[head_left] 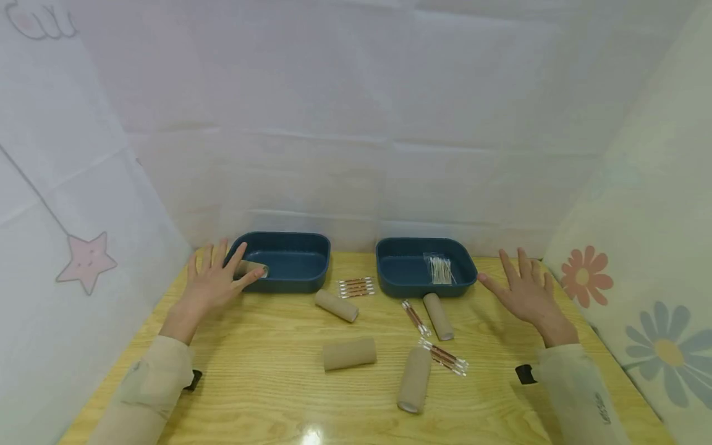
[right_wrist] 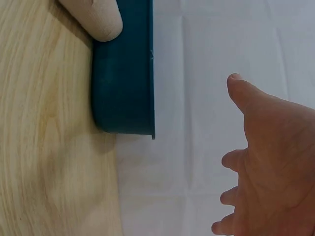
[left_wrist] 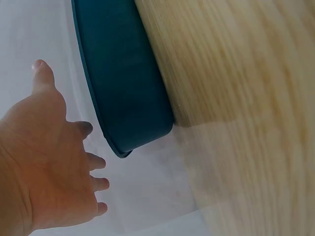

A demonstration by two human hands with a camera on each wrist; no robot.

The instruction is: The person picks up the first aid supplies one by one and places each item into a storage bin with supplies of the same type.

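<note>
My left hand (head_left: pixel 208 284), fingers spread, hovers at the left end of a blue bin (head_left: pixel 300 285) and holds nothing. Inside that bin lies a cardboard tube (head_left: pixel 250 268), partly hidden by the thumb and forefinger. My right hand (head_left: pixel 525 293) is likewise spread and empty, just right of a second blue bin (head_left: pixel 400 290). A clear packet of white cotton swabs (head_left: pixel 441 271) lies in this bin. In the left wrist view the left palm (left_wrist: pixel 49 157) faces the bin's end wall; in the right wrist view the right hand (right_wrist: pixel 275 162) stands apart from its bin.
On the wooden table (head_left: pixel 250 383) lie more cardboard tubes, one (head_left: pixel 349 354) in the middle, one (head_left: pixel 336 306) near the left bin, one (head_left: pixel 438 316) by the right bin, one (head_left: pixel 415 380) nearer. Brown-stemmed swabs lie in groups (head_left: pixel 356 287), (head_left: pixel 416 318), (head_left: pixel 445 357). White cloth walls surround the table.
</note>
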